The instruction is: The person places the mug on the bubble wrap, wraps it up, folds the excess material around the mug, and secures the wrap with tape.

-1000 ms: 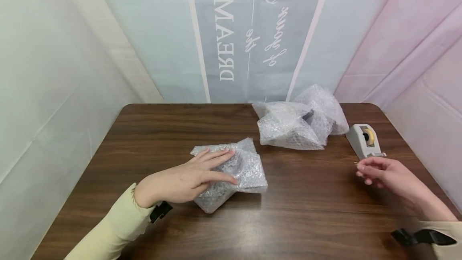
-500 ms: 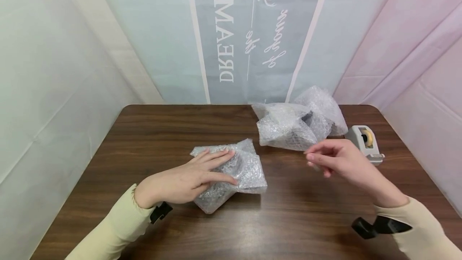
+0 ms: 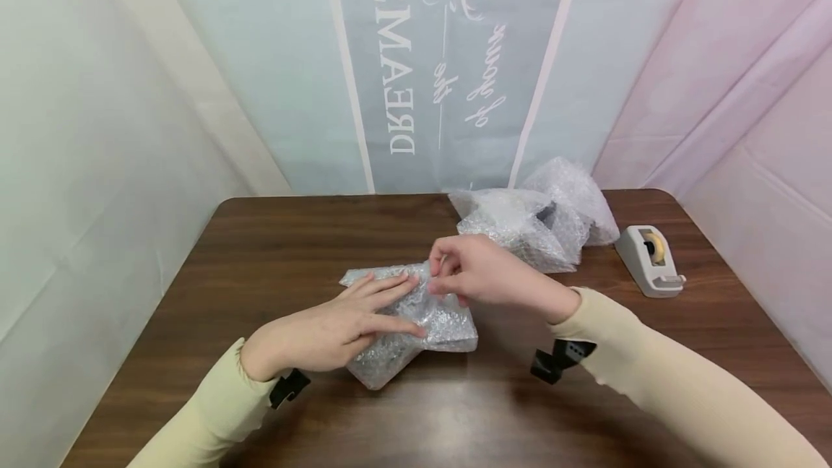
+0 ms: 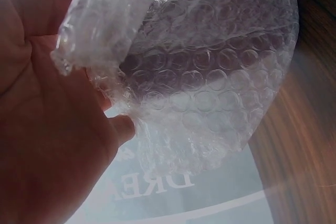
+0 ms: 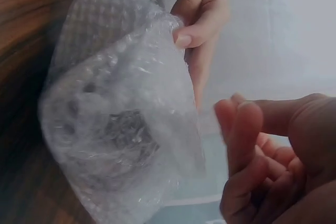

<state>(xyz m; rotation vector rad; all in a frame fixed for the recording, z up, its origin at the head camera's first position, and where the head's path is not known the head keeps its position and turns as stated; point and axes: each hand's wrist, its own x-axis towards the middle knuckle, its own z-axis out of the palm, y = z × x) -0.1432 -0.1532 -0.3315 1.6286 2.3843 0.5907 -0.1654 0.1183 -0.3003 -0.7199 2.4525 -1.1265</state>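
Observation:
A bubble-wrapped bundle [image 3: 448,327] lies on the table in front of me, its clear wrap folded over the top. My left hand [image 3: 338,327] rests on the bundle with fingers spread and fairly straight; the left wrist view shows its palm beside the bubble wrap [image 4: 210,82]. Over the bundle's upper right part, my right hand [image 3: 481,269] pinches thumb against fingers on what looks like a small piece of clear tape, barely visible. In the right wrist view, those pinched fingertips [image 5: 247,116] are apart from the wrapped bundle [image 5: 115,103].
Behind the right hand, more bubble-wrapped bundles [image 3: 520,219] sit at the back of the brown wooden table [image 3: 292,237]. A pale tape dispenser [image 3: 650,262] with a yellowish roll stands at the right. Printed cloth [image 3: 416,92] hangs behind the table's far edge.
My right hand has moved left from beside the tape dispenser to above the bundle, its fingers still pinched. The left hand has stayed on the bundle.

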